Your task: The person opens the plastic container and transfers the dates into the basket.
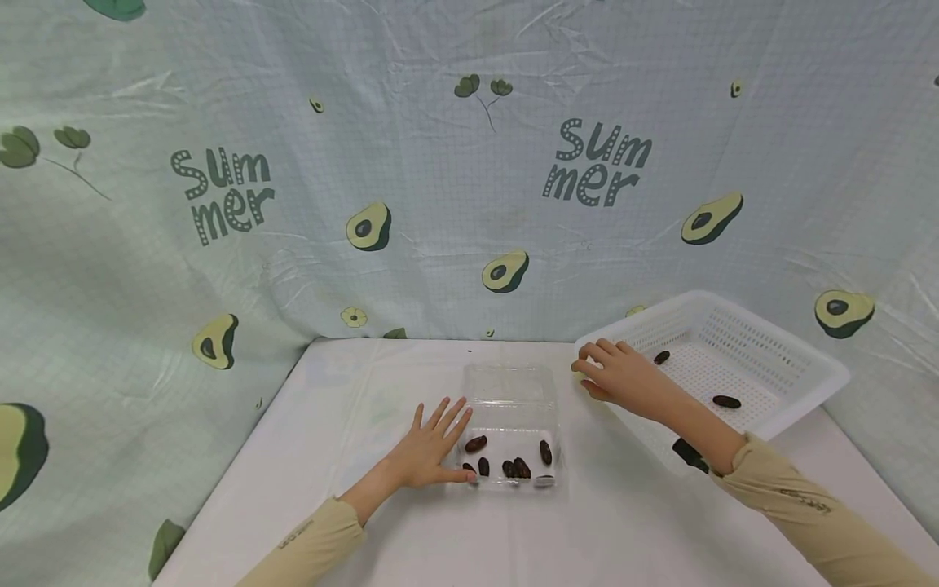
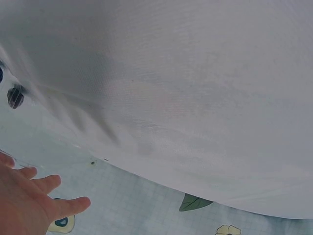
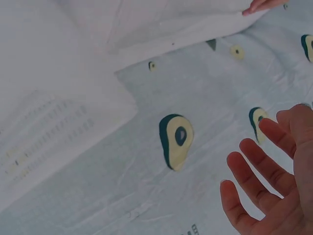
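A clear plastic box (image 1: 513, 434) with a hinged lid (image 1: 509, 383) lies opened out on the table, several dark brown dates inside it. One date (image 1: 476, 444) lies near its left side. My left hand (image 1: 429, 452) has its fingers spread along the left side of this box, the thumb at its front corner. My right hand (image 1: 623, 375) hovers at the left edge of a white basket (image 1: 756, 338), fingers loosely bent and holding nothing, as the right wrist view also shows. Inside the basket lie dates, one (image 1: 727, 402) near the middle and another (image 1: 663, 357) farther back.
A black patch or object (image 1: 691, 454) shows by the basket's near side, partly behind my right forearm. The white-covered table (image 1: 352, 408) meets a hanging cloth (image 1: 433, 163) printed with avocados at the back and sides.
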A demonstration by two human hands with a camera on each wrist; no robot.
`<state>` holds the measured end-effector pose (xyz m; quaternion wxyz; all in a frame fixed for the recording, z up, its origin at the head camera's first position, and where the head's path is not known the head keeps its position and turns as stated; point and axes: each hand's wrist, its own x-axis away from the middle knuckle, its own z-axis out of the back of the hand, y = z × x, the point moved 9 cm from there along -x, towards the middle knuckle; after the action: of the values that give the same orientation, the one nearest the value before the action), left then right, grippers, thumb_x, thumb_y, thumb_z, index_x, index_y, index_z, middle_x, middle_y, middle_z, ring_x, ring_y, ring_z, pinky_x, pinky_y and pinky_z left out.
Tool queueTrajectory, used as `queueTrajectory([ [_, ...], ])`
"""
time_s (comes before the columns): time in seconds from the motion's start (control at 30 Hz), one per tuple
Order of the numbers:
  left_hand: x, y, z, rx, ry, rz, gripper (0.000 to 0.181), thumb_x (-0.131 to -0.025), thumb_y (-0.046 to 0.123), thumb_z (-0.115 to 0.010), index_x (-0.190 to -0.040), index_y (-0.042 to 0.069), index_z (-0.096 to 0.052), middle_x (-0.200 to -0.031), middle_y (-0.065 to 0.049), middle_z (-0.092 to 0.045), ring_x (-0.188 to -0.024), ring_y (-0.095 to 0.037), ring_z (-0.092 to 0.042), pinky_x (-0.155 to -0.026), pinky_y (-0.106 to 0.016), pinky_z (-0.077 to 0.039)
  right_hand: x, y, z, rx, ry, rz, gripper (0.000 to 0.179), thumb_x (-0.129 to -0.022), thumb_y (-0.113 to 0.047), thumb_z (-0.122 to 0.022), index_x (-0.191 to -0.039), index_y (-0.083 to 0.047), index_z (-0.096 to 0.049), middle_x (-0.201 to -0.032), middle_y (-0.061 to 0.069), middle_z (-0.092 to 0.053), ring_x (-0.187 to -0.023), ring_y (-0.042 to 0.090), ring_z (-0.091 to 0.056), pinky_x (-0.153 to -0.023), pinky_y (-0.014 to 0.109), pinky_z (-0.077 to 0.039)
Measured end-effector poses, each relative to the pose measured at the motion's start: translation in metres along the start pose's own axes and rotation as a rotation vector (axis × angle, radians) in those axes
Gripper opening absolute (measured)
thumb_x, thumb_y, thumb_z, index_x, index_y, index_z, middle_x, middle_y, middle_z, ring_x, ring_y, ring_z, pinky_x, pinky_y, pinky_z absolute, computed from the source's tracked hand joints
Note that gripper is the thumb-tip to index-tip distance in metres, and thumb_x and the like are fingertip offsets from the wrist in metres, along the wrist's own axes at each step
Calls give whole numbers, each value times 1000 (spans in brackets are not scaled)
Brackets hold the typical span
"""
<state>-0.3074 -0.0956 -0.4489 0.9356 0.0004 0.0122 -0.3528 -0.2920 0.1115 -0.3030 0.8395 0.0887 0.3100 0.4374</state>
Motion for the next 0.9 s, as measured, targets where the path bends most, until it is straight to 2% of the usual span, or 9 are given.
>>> queueTrajectory([
  [0.2, 0, -1, -2, 9, 1, -6, 94, -79, 69, -38, -144, 9, -10, -151, -10, -8, -138, -35, -10, -99, -66, -15, -11, -34, -14, -12, 1, 70, 30, -73, -23, -72, -97, -15, -55, -92, 0, -53, -80, 15, -49, -62, 26, -42],
  [0.43, -1, -3, -4, 32, 15, -1, 97, -77, 77, -24, -145, 9, -9, -152, -9, -7, -138, -35, -9, -99, -65, -15, -22, -73, -39, 38, -60, 148, 28, -78, -31, -67, -101, -19, -55, -96, -5, -55, -84, 12, -50, -64, 24, -40],
  [0.63, 3, -4, -4, 59, 24, 4, 92, -80, 71, -32, -145, 9, -8, -152, -9, -6, -138, -35, -7, -100, -66, -12, -30, -104, -68, 11, -146, 202, 29, -81, -32, -63, -107, -21, -55, -103, -8, -58, -91, 10, -53, -67, 22, -43],
  [0.9, 11, -6, 2, 47, 41, -2, 88, -82, 63, -42, -144, 10, -11, -152, -5, -8, -138, -35, -7, -99, -67, -13, -35, -128, -112, -25, -308, 219, 40, -85, -33, -59, -123, -23, -50, -124, -8, -53, -107, 8, -52, -76, 23, -46],
])
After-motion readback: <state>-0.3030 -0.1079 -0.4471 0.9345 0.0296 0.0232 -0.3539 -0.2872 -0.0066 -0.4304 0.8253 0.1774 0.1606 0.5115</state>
